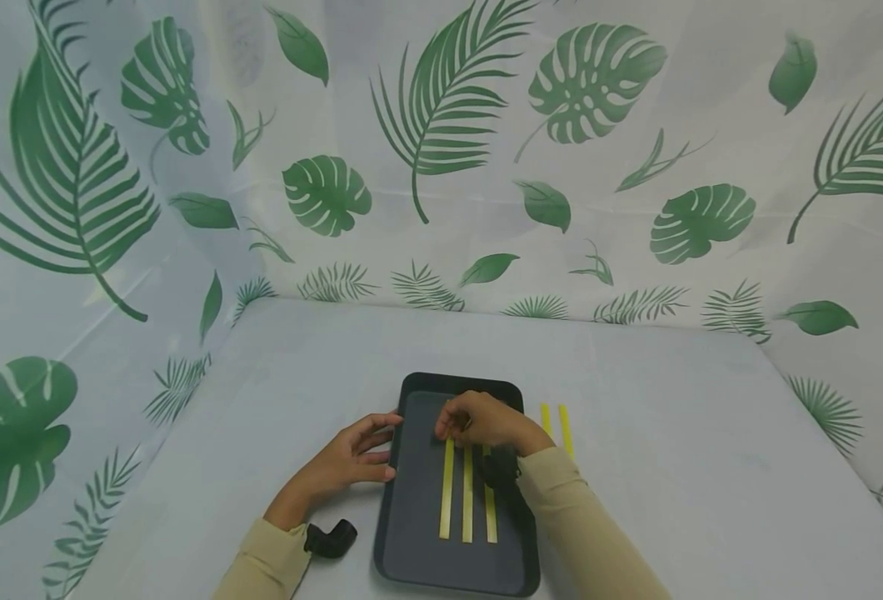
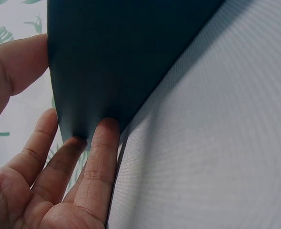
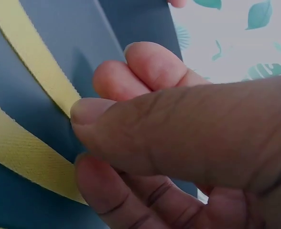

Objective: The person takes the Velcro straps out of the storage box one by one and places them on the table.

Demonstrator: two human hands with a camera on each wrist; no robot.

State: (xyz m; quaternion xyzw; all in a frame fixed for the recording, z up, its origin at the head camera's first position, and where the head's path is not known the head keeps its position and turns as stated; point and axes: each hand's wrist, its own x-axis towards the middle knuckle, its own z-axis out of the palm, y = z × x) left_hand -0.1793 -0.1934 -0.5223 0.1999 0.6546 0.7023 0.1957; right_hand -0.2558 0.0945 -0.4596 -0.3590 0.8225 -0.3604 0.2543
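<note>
A dark grey tray (image 1: 419, 500) lies on the table, with three yellow woven strips (image 1: 446, 500) lengthwise inside it. My left hand (image 1: 347, 457) is at the tray's left side, fingers spread and fairly straight. In the left wrist view its fingertips (image 2: 106, 126) touch the tray's outer wall (image 2: 107, 57). Over the tray's far half, my right hand (image 1: 486, 419) has its fingers curled down at the leftmost strip. The right wrist view has the thumb (image 3: 126, 124) across that strip (image 3: 40, 52), pinching it against the fingers; its far part is hidden. Another strip (image 3: 30, 157) passes behind the index fingertip.
Two more yellow strips (image 1: 565, 425) lie on the white table (image 1: 681, 467) just right of the tray. Leaf-printed cloth (image 1: 471, 208) hangs behind the table and along its sides. A black wrist camera (image 1: 331, 540) sits at the left cuff.
</note>
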